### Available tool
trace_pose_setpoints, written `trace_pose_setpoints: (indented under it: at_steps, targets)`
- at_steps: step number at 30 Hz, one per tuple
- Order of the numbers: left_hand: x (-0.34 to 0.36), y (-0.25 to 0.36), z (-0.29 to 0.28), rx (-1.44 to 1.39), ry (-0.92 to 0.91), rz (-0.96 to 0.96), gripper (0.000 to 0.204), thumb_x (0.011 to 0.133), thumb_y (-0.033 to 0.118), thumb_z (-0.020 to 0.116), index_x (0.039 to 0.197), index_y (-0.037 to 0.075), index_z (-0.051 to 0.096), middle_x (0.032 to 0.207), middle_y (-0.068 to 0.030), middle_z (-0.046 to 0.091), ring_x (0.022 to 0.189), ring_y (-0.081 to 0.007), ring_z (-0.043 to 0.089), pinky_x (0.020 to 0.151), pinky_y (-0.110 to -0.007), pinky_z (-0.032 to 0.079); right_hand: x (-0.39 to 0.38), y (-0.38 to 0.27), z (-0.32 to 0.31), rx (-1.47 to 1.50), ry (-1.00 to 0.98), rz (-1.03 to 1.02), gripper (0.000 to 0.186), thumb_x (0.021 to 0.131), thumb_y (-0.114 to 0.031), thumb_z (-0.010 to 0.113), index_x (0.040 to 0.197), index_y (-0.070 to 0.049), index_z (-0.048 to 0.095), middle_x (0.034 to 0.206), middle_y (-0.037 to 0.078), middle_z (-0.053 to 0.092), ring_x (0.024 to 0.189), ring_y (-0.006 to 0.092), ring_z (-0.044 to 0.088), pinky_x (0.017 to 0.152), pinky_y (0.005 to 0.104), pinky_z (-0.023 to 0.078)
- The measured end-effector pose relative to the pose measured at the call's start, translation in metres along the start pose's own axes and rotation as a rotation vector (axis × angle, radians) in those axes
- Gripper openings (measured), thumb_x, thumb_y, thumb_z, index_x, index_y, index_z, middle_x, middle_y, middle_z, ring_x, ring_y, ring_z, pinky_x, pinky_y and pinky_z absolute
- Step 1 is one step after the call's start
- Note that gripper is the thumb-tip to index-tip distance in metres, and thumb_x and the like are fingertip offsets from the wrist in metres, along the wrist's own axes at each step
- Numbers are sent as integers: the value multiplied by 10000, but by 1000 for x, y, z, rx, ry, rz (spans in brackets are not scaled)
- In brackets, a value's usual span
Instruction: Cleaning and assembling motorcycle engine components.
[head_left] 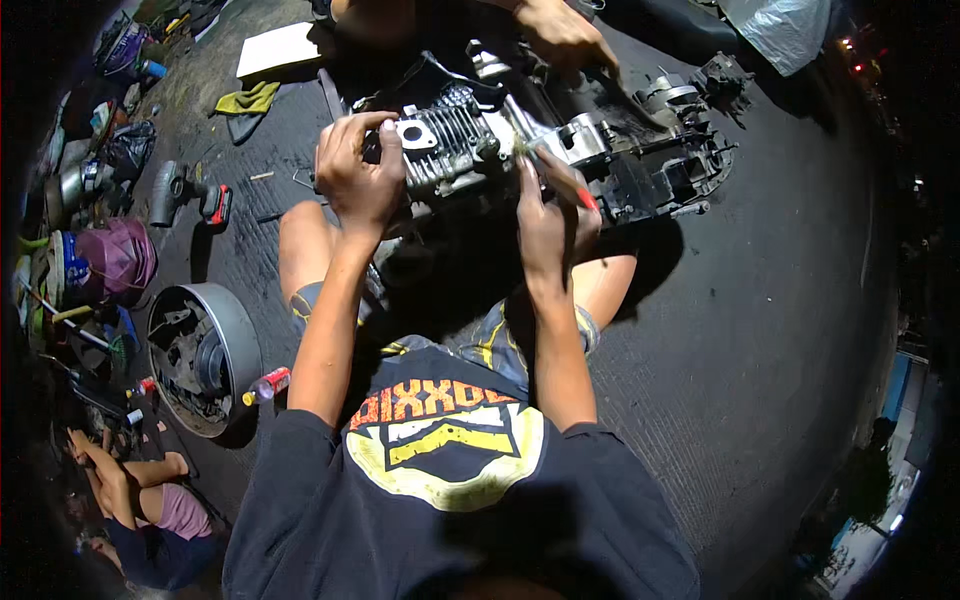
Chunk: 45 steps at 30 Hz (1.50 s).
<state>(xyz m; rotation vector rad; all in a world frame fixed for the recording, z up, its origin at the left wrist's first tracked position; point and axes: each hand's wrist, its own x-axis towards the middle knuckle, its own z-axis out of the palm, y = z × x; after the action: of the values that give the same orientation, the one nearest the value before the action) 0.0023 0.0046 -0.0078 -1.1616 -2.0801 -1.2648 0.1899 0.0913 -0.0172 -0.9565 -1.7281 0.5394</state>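
A metal engine [463, 128] with a finned cylinder lies in front of me, joined to dark casing parts [680, 150] on its right. My left hand [362, 175] is closed around the left end of the engine, thumb beside a pale flange with a round hole. My right hand [548, 225] is closed on a slim brush-like tool with a red end [587, 199]; its tip, slightly blurred, meets the middle of the engine. Across from me, another person's hand [570, 38] reaches down onto the engine's far side.
To the left stand a cordless power tool [172, 195] and a round metal basin [250, 345] of dirty parts. A bottle with a red label [268, 385] lies beside the basin. A yellow-grey cloth [247, 100] and a white slab [275, 52] are at far left. Another person [160, 535] sits lower left.
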Motion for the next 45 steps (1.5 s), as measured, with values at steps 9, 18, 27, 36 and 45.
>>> trace_pose_setpoints:
  at_steps: [9,18,27,36,45]
  targets:
    - [-3,-5,0,-42,8,9,92,890,115,662,906,77,745,918,-96,722,905,-282,679,846,-374,515,-8,-4,5,-183,-69,55,141,921,-137,747,997,-18,750,969,135,764,862,254,748,782,347,571]
    - [-4,-12,8,-98,83,14,71,808,153,708,865,119,735,864,-56,704,870,-271,661,792,-383,512,-47,12,13,-273,-180,57,152,874,-91,789,1012,-39,756,967,106,761,876,226,754,772,315,580]
    - [-2,-9,9,-108,85,23,64,813,151,712,856,111,737,885,-50,707,883,-266,659,800,-379,519,-3,21,12,-16,-35,-71,171,910,-41,761,1056,38,722,970,133,758,862,210,728,809,308,568]
    - [-4,-10,6,-116,82,9,63,832,164,706,862,118,738,866,-45,707,872,-261,668,794,-376,515,-18,8,3,-50,-21,-89,129,887,-36,777,1000,4,729,964,149,747,856,235,739,771,326,586]
    - [-4,-6,-2,-94,24,12,85,876,130,678,906,87,745,915,-93,726,896,-288,682,843,-379,516,-44,13,2,-158,-124,-66,139,877,-60,783,993,-27,714,919,144,736,818,292,731,729,364,582]
